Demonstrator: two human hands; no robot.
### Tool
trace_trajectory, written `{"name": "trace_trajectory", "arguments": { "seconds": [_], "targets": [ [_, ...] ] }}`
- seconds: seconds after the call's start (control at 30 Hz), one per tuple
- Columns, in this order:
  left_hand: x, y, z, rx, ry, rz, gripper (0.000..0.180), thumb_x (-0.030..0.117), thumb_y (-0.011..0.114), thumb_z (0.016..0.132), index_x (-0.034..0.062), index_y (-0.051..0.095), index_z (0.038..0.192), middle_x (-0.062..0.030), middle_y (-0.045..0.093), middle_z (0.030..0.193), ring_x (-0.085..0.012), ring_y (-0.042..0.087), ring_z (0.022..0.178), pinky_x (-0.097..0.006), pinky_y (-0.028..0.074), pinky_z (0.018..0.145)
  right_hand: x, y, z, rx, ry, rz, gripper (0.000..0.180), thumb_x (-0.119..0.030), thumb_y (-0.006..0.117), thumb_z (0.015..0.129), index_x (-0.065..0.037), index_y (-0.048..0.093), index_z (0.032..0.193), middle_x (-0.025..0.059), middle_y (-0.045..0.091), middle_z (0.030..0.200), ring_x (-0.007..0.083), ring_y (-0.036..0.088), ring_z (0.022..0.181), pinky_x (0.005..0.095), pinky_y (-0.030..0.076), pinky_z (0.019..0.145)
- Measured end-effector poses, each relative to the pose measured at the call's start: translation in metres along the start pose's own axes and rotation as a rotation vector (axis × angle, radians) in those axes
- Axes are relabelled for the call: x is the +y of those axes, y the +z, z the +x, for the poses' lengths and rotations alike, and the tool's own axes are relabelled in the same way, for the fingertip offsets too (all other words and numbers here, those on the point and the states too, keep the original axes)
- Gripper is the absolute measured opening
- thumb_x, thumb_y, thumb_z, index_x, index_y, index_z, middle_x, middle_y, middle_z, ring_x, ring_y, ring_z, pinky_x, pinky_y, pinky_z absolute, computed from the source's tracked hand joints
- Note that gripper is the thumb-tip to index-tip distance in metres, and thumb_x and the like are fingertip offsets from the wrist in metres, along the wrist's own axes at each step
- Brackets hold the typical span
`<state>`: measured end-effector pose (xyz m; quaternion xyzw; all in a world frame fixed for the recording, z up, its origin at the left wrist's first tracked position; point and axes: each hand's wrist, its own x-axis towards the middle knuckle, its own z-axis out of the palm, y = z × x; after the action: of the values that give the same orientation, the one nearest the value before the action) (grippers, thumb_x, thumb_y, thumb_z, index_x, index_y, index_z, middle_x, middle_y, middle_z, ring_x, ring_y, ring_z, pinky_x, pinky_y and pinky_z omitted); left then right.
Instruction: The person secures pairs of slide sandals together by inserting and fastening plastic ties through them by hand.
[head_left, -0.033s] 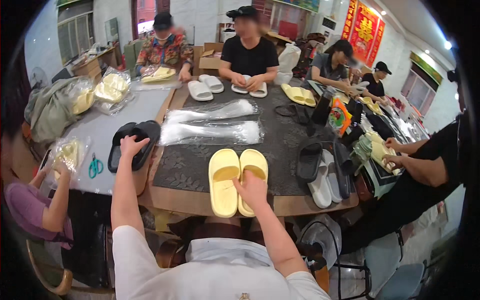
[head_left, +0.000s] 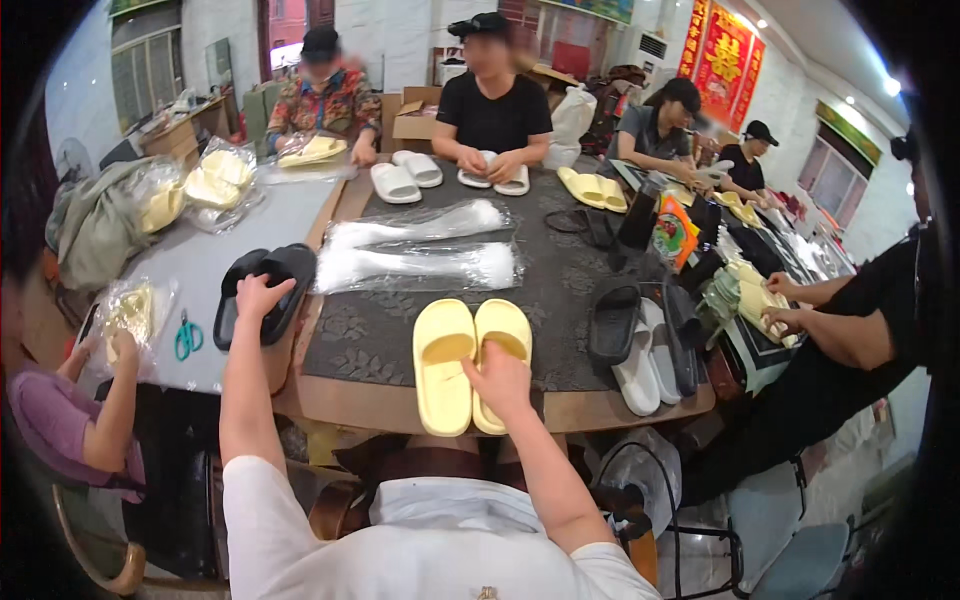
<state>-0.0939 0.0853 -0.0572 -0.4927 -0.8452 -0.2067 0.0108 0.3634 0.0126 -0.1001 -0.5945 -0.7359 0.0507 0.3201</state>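
Observation:
At the table's near edge, my right hand [head_left: 503,384] holds a pair of pale yellow slide slippers [head_left: 444,400] side by side. Its fingers reach into the right slipper's foot opening and are partly hidden, while the thumb lies toward the left slipper. Farther left, my left hand [head_left: 263,294] grips a pair of black slide slippers [head_left: 292,263] at their straps, its fingertips partly out of sight. Beyond the yellow pair lie clear plastic bags [head_left: 420,266] with white filling, flat on the dark patterned tablecloth [head_left: 365,345].
Right of the yellow pair stand a black slipper [head_left: 613,325], white slippers [head_left: 637,375] and a dark grey slipper [head_left: 680,345]. Green scissors [head_left: 187,337] lie on the left table. Co-workers surround the tables, handling white and yellow slippers; one at left holds a bagged yellow pair [head_left: 135,310].

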Motion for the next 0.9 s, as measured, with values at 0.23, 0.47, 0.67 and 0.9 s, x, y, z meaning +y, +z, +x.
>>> {"name": "trace_trajectory", "arguments": {
  "seconds": [0.23,0.47,0.67,0.9],
  "targets": [
    [0.022,0.004,-0.075,0.140,0.202,0.146,0.055,0.048,0.069,0.077,0.0018,0.067,0.107,-0.0227,0.060,0.109,-0.0392,0.056,0.102,-0.046,0.048,0.087,0.005,-0.003,-0.002,0.000,0.012,0.032,0.037,-0.041,0.065,0.083,-0.005,0.059,0.083,0.0128,0.061,0.061,0.0346,0.063,0.061,0.0445,0.049,0.057],
    [0.044,-0.025,-0.221,0.082,0.421,0.036,0.043,0.034,0.062,0.088,-0.0011,0.063,0.113,-0.0243,0.056,0.101,-0.0411,0.052,0.098,-0.047,0.046,0.083,-0.016,-0.030,-0.015,0.068,-0.182,0.261,0.029,-0.032,0.064,0.084,-0.005,0.059,0.091,0.0146,0.062,0.068,0.0358,0.063,0.065,0.0469,0.049,0.058],
    [0.071,-0.021,-0.270,0.086,0.553,0.013,0.050,0.032,0.070,0.079,-0.0020,0.061,0.114,-0.0224,0.053,0.097,-0.0408,0.051,0.095,-0.047,0.046,0.077,0.001,-0.072,-0.028,0.280,-0.131,0.241,0.029,-0.031,0.066,0.084,-0.007,0.052,0.077,0.0125,0.059,0.067,0.0330,0.061,0.063,0.0438,0.047,0.054],
    [0.128,-0.006,-0.276,-0.021,0.640,-0.149,0.060,0.033,0.073,0.075,-0.0010,0.056,0.122,-0.0205,0.053,0.099,-0.0386,0.051,0.098,-0.046,0.047,0.079,0.077,-0.190,0.024,0.599,0.131,-0.048,0.026,-0.027,0.066,0.081,-0.002,0.061,0.083,0.0150,0.064,0.071,0.0350,0.063,0.065,0.0423,0.048,0.059]
  ]
}}
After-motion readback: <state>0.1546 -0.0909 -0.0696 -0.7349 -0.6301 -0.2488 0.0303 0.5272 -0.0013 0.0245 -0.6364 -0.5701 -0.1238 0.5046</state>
